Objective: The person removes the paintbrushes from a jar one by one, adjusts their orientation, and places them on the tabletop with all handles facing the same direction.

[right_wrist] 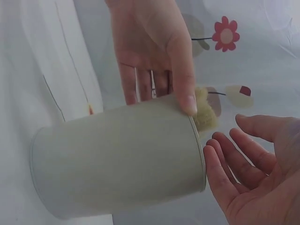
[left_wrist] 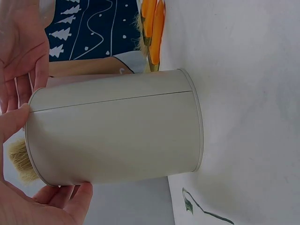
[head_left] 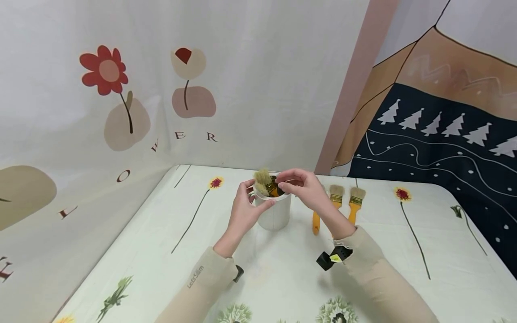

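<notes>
From my end, the grey-white cylindrical container (head_left: 274, 216) stands on the white, flower-printed counter (head_left: 282, 267), with my left hand (head_left: 245, 211) grasping it near the rim, thumb on the near side. Straw-coloured bristles (head_left: 262, 176) poke over the rim by that hand, with a dark ferrule and some orange showing inside; how many brushes are in there I cannot tell. My right hand (head_left: 304, 188) is at the rim's other side, fingers loosely bent and released, nothing visible between them.

I judge the step to be handling brushes at that mouth. I'd brace the wall without squeezing, pinch by the ferrule rather than the splayed bristles, and work straight along the container's axis, since a sideways push could tip it. I'd also carry the right forearm high, clear of the three orange-handled flat paintbrushes (head_left: 356, 202) lying to the right.
</notes>
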A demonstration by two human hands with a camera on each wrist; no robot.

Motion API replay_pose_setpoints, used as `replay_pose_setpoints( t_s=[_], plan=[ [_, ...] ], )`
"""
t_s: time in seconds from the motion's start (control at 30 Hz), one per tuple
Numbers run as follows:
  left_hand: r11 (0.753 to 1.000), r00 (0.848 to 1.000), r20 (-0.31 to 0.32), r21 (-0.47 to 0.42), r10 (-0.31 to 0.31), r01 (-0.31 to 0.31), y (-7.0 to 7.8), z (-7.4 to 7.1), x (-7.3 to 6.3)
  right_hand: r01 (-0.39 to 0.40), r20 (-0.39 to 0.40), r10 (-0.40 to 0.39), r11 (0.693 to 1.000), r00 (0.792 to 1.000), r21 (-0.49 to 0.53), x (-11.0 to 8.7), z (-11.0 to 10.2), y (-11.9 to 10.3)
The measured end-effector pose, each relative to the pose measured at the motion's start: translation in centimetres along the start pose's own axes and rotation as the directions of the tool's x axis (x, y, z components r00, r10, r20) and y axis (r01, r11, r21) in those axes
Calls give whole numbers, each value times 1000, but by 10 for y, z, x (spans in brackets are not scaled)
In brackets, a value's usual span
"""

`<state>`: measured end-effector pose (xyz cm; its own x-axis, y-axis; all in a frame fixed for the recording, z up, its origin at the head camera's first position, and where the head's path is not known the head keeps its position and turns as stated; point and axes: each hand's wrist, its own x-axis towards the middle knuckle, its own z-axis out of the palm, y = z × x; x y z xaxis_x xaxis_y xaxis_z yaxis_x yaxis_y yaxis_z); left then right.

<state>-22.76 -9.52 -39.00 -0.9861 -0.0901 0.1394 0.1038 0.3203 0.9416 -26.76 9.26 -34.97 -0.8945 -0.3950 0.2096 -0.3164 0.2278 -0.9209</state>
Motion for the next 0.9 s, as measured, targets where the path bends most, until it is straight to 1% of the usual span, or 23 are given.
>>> replay_pose_setpoints(
  t_s=[0.2, 0.33, 0.43, 0.6, 0.77, 0.9],
  plan=[
    [1000, 1000, -4, 0, 14, -14, 0, 0, 0, 46, 16, -45, 998, 999, -53, 3, 13, -4],
    [1000, 1000, -3, 12, 23, -23, 0, 0, -1, 60, 37, -56, 991, 998, -122, 6, 23, -7],
    [1000, 1000, 0, 6, 30, -30, 1, -1, -1, 66, 45, -59, 980, 997, -187, 10, 29, -9],
    [999, 999, 6, -17, 40, -40, 1, -2, -1, 52, 50, -40, 961, 998, -270, 16, 37, -10],
    [999, 999, 0, 4, 41, -41, 0, -2, 0, 31, 21, -26, 940, 999, -339, 17, 40, -9],
    [999, 999, -3, 15, 37, -37, 1, -1, 0, 41, -7, -45, 944, 999, -326, 16, 39, -7]
  ],
)
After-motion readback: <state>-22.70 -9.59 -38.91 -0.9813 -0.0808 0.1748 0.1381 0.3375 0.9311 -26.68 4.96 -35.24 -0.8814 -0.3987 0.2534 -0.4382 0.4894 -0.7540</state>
